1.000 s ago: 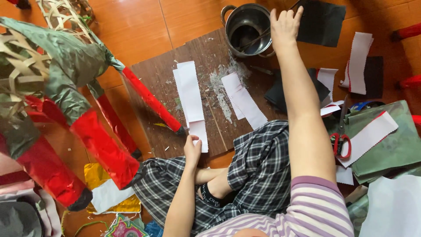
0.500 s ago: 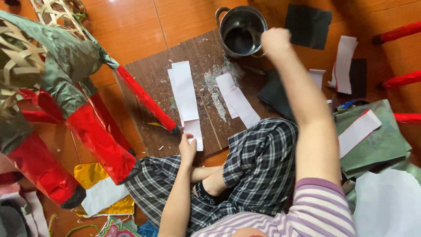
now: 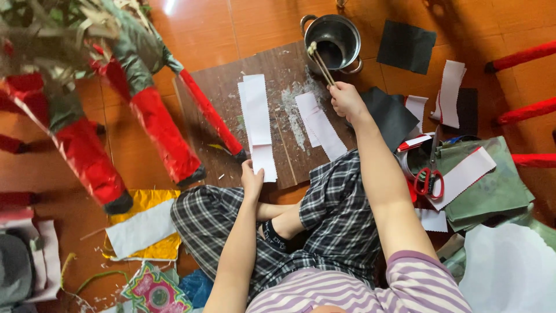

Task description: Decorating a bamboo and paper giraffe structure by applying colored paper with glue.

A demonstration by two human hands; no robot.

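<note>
On the dark wooden board [image 3: 231, 104] lie three white paper strips with zigzag edges: two overlapping ones [image 3: 256, 122] at left, one [image 3: 319, 124] at right. Left hand [image 3: 252, 181], fingers together, presses down the near end of the overlapping pair. Right hand [image 3: 346, 99] is clamped on a thin wooden stick brush [image 3: 320, 64], tip over the round steel pot [image 3: 334, 42] at the far edge. One pair of red-handled scissors [image 3: 430, 174] lies right, on green folded paper [image 3: 492, 185]. Two red-wrapped frame legs [image 3: 168, 139] stand left.
</note>
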